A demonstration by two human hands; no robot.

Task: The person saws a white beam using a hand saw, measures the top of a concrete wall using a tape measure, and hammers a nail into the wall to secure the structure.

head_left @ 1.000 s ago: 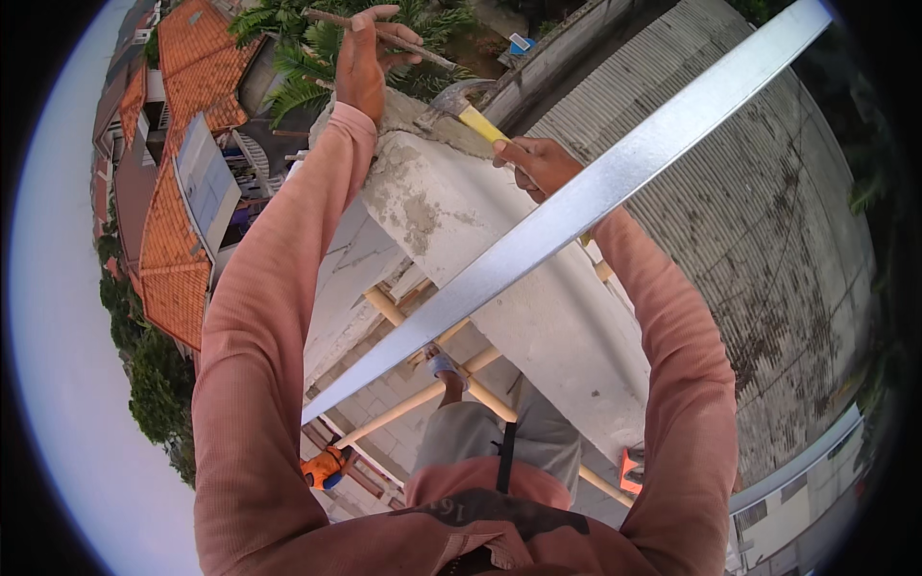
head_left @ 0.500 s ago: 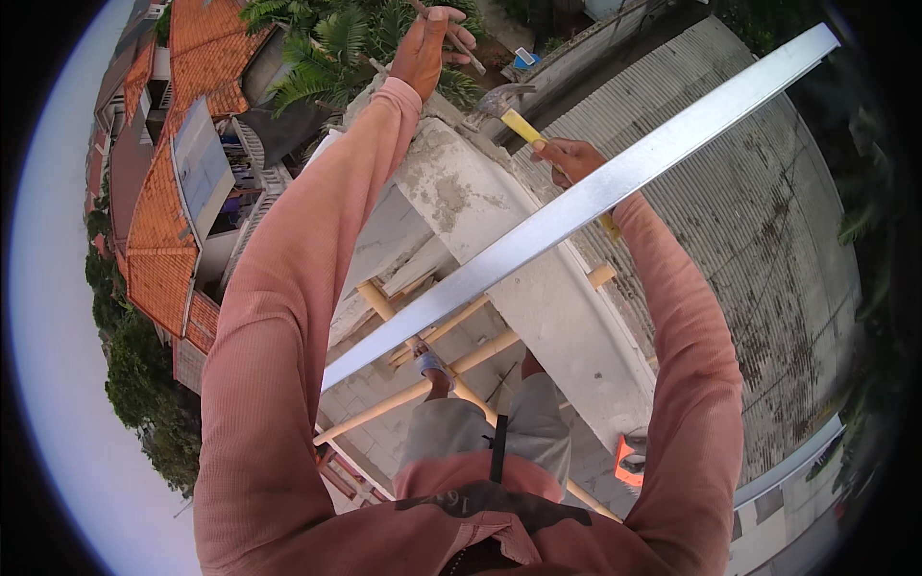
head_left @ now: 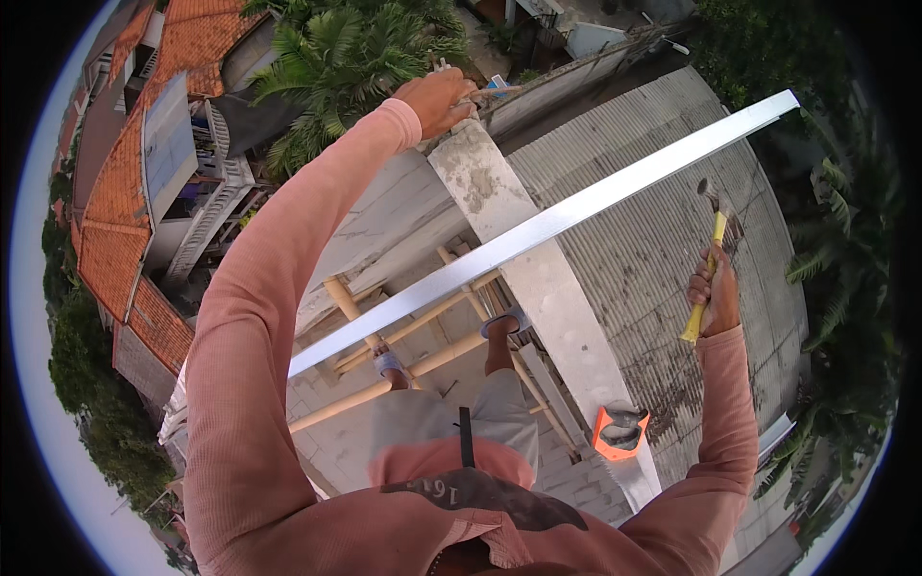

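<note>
At the far end of the concrete wall top, my left hand is closed around a thin rod, whose end sticks out to the right; it looks like a chisel, but its tip does not show clearly. My right hand, out to the right over the corrugated roof, grips a claw hammer by its yellow handle, the head pointing up and away. A long silver metal bar runs slantwise across the wall between my arms, touched by neither hand.
An orange handle with a dark grip, like a handsaw's, lies on the near wall top. My feet stand on bamboo poles left of the wall. A grey corrugated roof drops away to the right. Palms and orange-tiled houses lie beyond.
My right hand has swung the hammer away from the wall's far end, out to the right and nearer. My left hand has come down to the wall's end, still holding the rod. The view has shifted.
</note>
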